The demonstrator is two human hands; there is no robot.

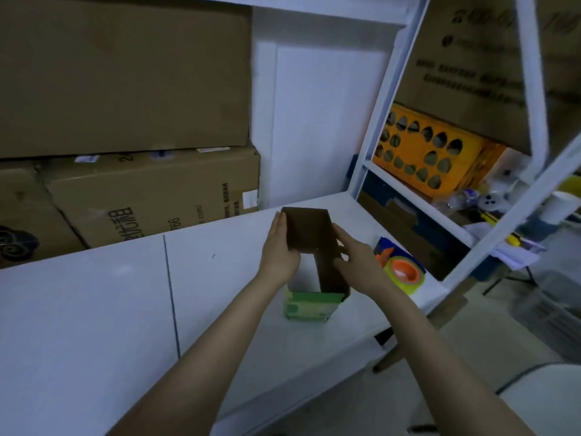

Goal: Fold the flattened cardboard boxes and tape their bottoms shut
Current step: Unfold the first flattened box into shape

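Observation:
A small cardboard box (pixel 309 229), brown inside with a green printed outside, lies opened up on the white table (pixel 94 309), its open end toward me. My left hand (pixel 278 250) holds its left wall, thumb on the inner brown face. My right hand (pixel 355 258) grips the right wall, fingers curled over the edge. A tape dispenser with an orange core and yellowish roll (pixel 402 272) sits on the table just right of my right hand.
Large brown cartons (pixel 125 89) are stacked behind the table at left. A white metal shelf frame (pixel 380 105) stands at right, with an orange crate (pixel 427 149), bottles and clutter on it. The table's right edge runs close to the tape.

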